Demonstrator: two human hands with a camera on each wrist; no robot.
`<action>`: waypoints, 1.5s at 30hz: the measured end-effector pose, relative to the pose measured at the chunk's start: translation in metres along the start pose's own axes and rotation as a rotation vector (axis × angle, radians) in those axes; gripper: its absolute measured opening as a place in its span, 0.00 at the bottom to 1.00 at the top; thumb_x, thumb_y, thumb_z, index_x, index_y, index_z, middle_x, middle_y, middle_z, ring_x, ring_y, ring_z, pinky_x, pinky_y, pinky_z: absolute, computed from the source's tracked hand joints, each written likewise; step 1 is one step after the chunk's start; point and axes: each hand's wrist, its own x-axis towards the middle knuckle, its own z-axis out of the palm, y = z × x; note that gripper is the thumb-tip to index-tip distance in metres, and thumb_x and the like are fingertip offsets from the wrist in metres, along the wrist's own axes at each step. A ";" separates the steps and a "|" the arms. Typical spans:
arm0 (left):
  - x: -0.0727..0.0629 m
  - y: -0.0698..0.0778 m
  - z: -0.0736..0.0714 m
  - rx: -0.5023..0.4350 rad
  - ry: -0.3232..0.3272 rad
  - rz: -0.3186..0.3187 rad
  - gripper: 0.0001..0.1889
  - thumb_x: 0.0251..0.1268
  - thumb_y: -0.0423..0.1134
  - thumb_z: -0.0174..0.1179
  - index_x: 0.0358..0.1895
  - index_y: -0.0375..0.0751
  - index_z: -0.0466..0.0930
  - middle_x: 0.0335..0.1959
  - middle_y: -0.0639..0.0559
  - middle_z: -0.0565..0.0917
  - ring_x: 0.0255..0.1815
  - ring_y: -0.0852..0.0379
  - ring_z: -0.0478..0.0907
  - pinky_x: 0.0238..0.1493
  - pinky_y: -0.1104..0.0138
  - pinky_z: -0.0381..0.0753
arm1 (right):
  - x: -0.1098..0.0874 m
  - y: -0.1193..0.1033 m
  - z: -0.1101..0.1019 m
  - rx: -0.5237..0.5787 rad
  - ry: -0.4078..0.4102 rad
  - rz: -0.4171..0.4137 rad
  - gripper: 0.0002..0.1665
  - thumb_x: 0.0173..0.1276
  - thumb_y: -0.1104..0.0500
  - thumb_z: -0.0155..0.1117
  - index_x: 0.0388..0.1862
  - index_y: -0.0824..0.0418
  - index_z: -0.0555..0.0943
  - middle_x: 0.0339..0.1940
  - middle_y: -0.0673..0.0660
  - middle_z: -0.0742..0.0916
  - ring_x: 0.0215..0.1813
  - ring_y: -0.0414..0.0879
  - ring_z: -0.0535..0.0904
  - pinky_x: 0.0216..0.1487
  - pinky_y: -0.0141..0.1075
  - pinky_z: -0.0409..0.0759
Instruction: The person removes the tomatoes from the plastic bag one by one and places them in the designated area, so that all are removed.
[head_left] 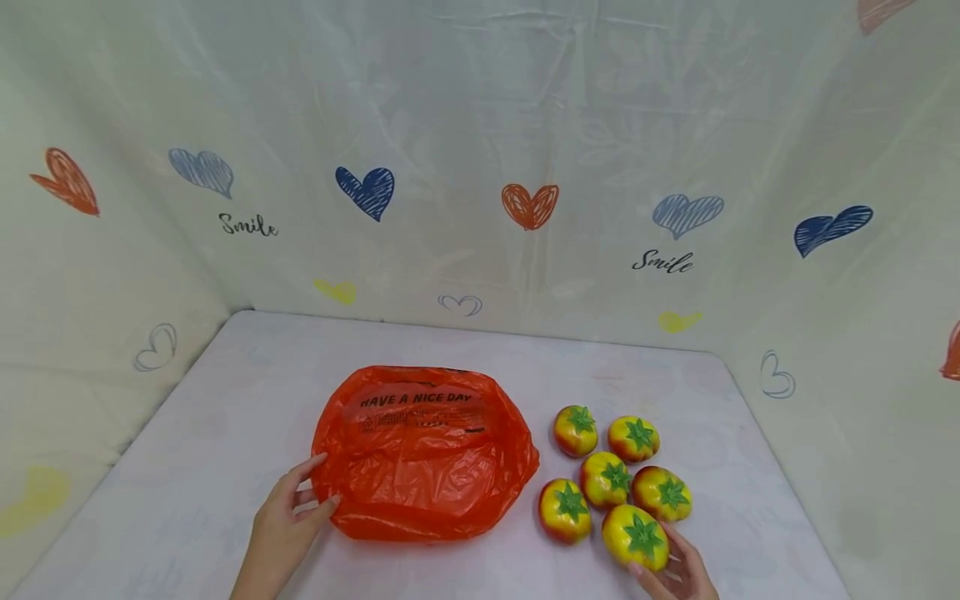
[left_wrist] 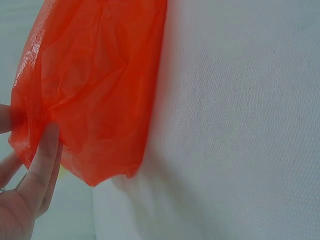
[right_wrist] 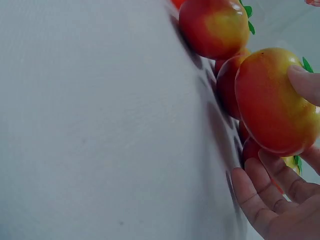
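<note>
A red plastic bag (head_left: 420,475) printed "HAVE A NICE DAY" lies with its mouth spread wide. At its left rim, my left hand (head_left: 288,512) holds the plastic between thumb and fingers. The left wrist view shows fingers (left_wrist: 42,155) on the bag's outer side (left_wrist: 105,90). My right hand (head_left: 678,571) grips a red-and-yellow tomato-like fruit (head_left: 630,533) with a green star-shaped leaf cap. In the right wrist view the thumb (right_wrist: 305,82) presses on this fruit (right_wrist: 272,105), fingers underneath, and it hangs just above the tabletop.
Several matching fruits (head_left: 603,481) sit clustered right of the bag, close behind the held one. One fruit (head_left: 564,510) stands near the bag's right side. The white table (head_left: 247,400) meets a pale curtain (head_left: 450,250) with printed hearts at its back and sides.
</note>
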 end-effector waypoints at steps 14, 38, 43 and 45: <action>0.003 -0.001 -0.001 -0.003 -0.009 -0.042 0.32 0.63 0.35 0.57 0.69 0.42 0.55 0.63 0.34 0.60 0.55 0.38 0.67 0.47 0.56 0.82 | 0.027 0.035 0.012 -0.023 0.023 -0.045 0.77 0.22 0.19 0.63 0.70 0.59 0.56 0.60 0.65 0.72 0.53 0.56 0.73 0.44 0.41 0.79; 0.000 0.000 -0.002 0.033 0.011 0.002 0.31 0.65 0.45 0.56 0.69 0.44 0.56 0.64 0.34 0.63 0.54 0.41 0.71 0.49 0.56 0.82 | 0.029 0.031 0.004 -0.086 -0.004 -0.071 0.67 0.35 0.27 0.69 0.70 0.58 0.56 0.59 0.67 0.72 0.53 0.58 0.74 0.44 0.44 0.81; -0.001 0.003 -0.006 0.036 0.023 0.012 0.31 0.67 0.47 0.52 0.70 0.44 0.55 0.67 0.36 0.60 0.59 0.39 0.67 0.55 0.53 0.77 | 0.017 0.009 -0.009 -0.108 -0.029 -0.073 0.63 0.44 0.27 0.64 0.70 0.60 0.55 0.63 0.67 0.68 0.59 0.60 0.69 0.52 0.50 0.76; -0.001 0.004 -0.009 0.043 0.031 0.031 0.30 0.68 0.46 0.52 0.70 0.43 0.55 0.67 0.36 0.60 0.60 0.39 0.67 0.56 0.53 0.76 | 0.009 -0.007 -0.018 -0.127 -0.034 -0.092 0.60 0.50 0.28 0.62 0.70 0.62 0.55 0.64 0.68 0.67 0.60 0.61 0.67 0.56 0.52 0.73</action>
